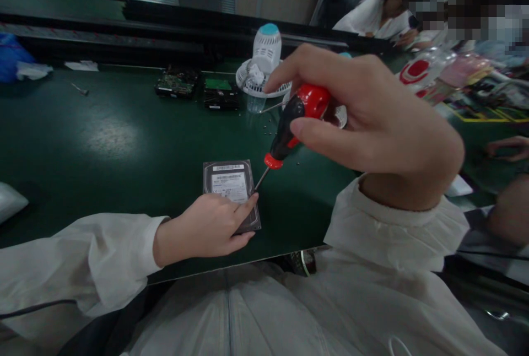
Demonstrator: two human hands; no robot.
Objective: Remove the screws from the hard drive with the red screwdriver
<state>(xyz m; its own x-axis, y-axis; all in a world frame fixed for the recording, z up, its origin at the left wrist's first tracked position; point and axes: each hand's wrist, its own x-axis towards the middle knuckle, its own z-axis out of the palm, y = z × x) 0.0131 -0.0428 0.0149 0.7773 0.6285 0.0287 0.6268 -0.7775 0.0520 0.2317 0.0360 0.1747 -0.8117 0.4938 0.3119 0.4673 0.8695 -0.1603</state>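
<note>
1. The hard drive (228, 182) lies flat on the green table (103, 141), partly under the left hand (210, 229).
2. The left hand presses on its near corner, with fingers on top and the thumb at the edge. It is clamped on the hard drive.
3. The right hand (372, 119) is higher up, apart from the left. It is closed tight round the red and black screwdriver (295, 122). The thin tip points down beside the left fingertips.
4. The hard drive looks like a stiff metal box, a bit heavy and smooth on top. It could slide, and a bump might hurt it.
5. The side edges look best to grip, not the label.
</note>
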